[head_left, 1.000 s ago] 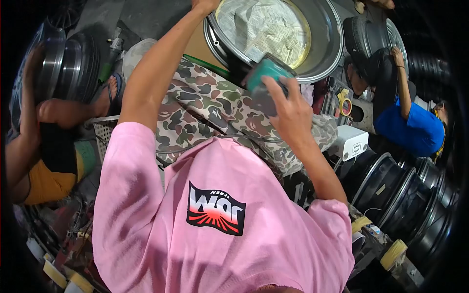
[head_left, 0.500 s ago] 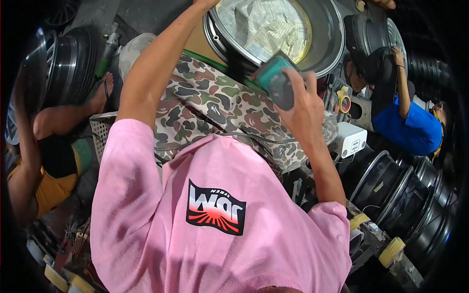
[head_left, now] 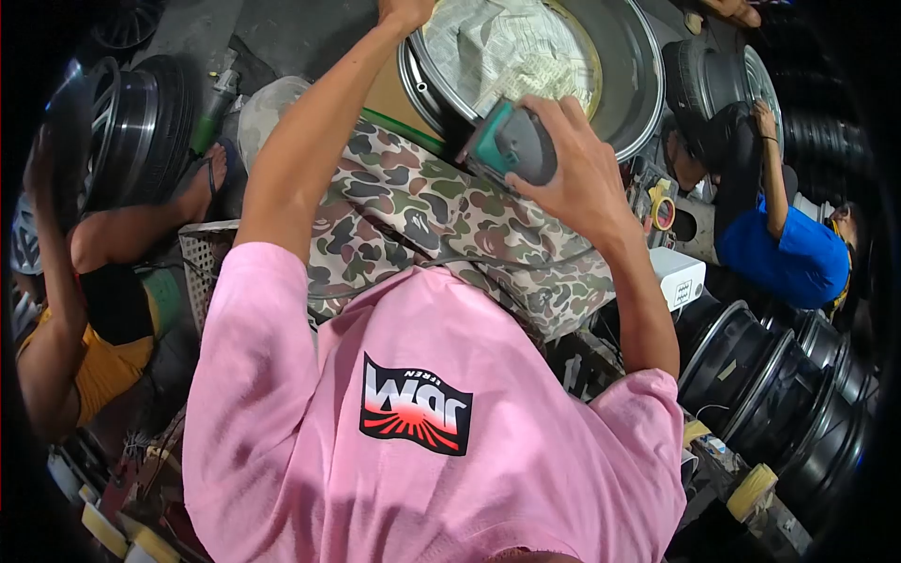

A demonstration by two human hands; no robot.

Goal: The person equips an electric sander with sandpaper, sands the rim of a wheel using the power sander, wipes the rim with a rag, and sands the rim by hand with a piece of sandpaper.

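Note:
At the top of the head view, a metal wheel rim (head_left: 648, 94) lies with crumpled newspaper (head_left: 507, 47) and yellowish tape inside it. My right hand (head_left: 577, 169) is wrapped round a green and dark grey power sander (head_left: 511, 145), whose front end meets the near edge of the rim; the exact contact is hidden. My left hand (head_left: 405, 13) grips the rim's left edge, its fingers partly cut off by the top of the frame. A grey cord (head_left: 469, 260) runs across my camouflage-covered lap (head_left: 413, 197).
On the right, a person in a blue shirt (head_left: 784, 249) sits beside another wheel (head_left: 713, 80). Several dark rims (head_left: 751, 366) lie below. At left sit another person's leg (head_left: 141, 216), a tyred wheel (head_left: 155, 122) and a green grinder (head_left: 214, 108). A white box (head_left: 678, 277) is at my right.
The sander has shifted slightly left and down along the rim's near edge, and my right hand has turned with it. More of my left hand now shows. The view has moved a little.

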